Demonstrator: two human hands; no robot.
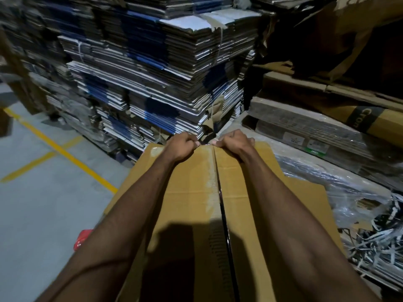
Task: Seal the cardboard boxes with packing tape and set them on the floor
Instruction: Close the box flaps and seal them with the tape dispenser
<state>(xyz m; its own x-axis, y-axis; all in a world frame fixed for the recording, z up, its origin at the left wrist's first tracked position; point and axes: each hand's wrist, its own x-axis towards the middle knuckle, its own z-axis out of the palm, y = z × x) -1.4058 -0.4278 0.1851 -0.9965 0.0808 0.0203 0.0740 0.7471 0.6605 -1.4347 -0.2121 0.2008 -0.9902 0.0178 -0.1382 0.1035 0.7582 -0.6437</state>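
**A:** Item one, the hands. What do you log?

**B:** From my remote feed: left hand [184, 146], fingers curled, set at the far edge of the cardboard box [192, 205], just left of its centre seam [219, 186]. Right hand [234, 142], fingers curled likewise, just right of the seam. The thumbs and fingertips of both meet near the seam's far end and seem to pinch something thin there. I take it for the end of the clear tape [209, 171], but the frame is too blurred for me to be sure.

**A:** Item two, the box.

**B:** One brown carton, directly under both forearms, top flaps folded shut and meeting along the seam. A glossy strip of tape lies along the left side of that seam. A narrow dark gap shows between the flaps nearer me. Contents: I cannot tell; the flaps cover them.

**A:** Item three, surroundings.

**B:** Stacks of flattened cartons [152, 73], bundled, beyond the box. Grey floor [43, 203] with yellow lines [65, 153] to the left. A small red object [81, 239] on the floor beside the box, partly hidden by my left arm. Plastic-wrapped flat board [305, 131] and loose white strapping [375, 240] to the right.
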